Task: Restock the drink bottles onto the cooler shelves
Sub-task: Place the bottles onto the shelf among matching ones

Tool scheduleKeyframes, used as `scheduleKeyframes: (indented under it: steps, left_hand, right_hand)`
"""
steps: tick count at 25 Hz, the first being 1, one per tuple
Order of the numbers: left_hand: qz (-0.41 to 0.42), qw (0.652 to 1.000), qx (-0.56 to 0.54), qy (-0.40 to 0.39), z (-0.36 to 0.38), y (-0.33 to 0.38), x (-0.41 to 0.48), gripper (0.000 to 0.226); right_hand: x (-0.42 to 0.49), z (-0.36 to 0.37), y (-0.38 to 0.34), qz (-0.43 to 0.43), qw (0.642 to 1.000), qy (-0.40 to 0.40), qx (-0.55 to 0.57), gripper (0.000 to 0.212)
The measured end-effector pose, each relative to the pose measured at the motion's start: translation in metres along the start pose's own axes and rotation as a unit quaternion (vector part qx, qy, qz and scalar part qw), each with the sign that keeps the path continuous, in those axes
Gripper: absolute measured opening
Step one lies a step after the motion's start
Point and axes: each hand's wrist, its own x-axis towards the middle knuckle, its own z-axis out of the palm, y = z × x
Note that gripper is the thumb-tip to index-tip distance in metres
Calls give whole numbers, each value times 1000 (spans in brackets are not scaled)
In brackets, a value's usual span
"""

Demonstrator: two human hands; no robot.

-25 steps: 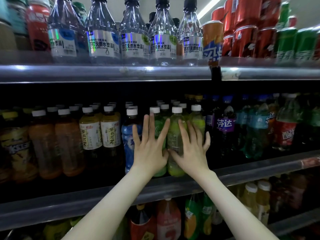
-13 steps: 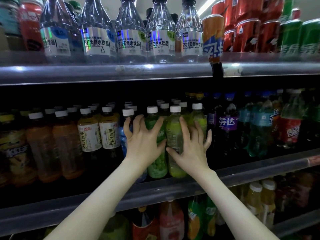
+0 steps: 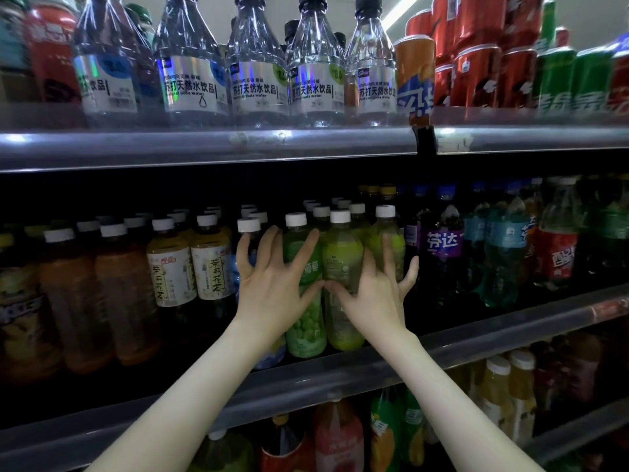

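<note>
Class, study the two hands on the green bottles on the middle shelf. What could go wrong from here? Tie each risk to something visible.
1. The left hand spans a green bottle and the blue bottle beside it; an uneven push might tip one.
2. The little finger of the right hand spreads toward the purple bottle and could knock it.

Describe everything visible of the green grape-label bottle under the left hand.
The green bottle is plastic, white-capped, wrapped in a green label printed with grapes. It stands upright in the front row of the middle shelf. The left hand lies spread across its front, forefinger and thumb touching it. A yellow-green bottle stands close on its right.
</note>
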Motion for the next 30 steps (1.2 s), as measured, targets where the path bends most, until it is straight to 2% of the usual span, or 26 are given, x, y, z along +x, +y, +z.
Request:
scheduleKeyframes:
  steps: [2, 4, 6, 7, 10, 12, 16, 20, 22, 25, 28, 30]
  left_hand:
    - [-15, 1000, -18, -3, -4, -2, -8, 68]
    - [-57, 996, -74, -1, -6, -3, -19, 70]
    - [-127, 983, -134, -14, -6, -4, -31, 79]
    - [-161, 973, -162, -30, -6, -4, -36, 85]
    - [-221, 939, -241, -105, -7, 2, -49, 107]
    - [-223, 929, -264, -133, -8, 5, -54, 113]
    - [-224, 931, -248, -146, -10, 6, -56, 115]
    - [-224, 932, -240, -153, -12, 8, -55, 114]
    - [-228, 932, -232, -156, -12, 11, -53, 114]
    - [-229, 936, -221, -148, -13, 16, -51, 113]
    - [-218, 937, -236, -136, -17, 16, -53, 107]
    - [-200, 933, -272, -125, -20, 13, -59, 99]
  right_hand:
    - [-1, 0, 6, -15, 998, 8, 54, 85]
    - [-4, -5, 17, -34, 984, 63, 161, 71]
    - [-6, -10, 32, 2, 961, 119, 250, 62]
    - [-6, -13, 39, 37, 952, 100, 288, 66]
    - [-7, -11, 51, 142, 910, -96, 377, 91]
    - [-11, -8, 47, 153, 913, -137, 354, 98]
    - [-16, -8, 36, 160, 917, -137, 339, 99]
    - [-21, -11, 33, 166, 922, -162, 309, 126]
    - [-22, -9, 30, 167, 935, -144, 279, 134]
    - [-23, -4, 26, 163, 942, -111, 272, 135]
    - [-20, -4, 27, 182, 941, -112, 264, 136]
    - [-19, -8, 19, 168, 961, -87, 202, 132]
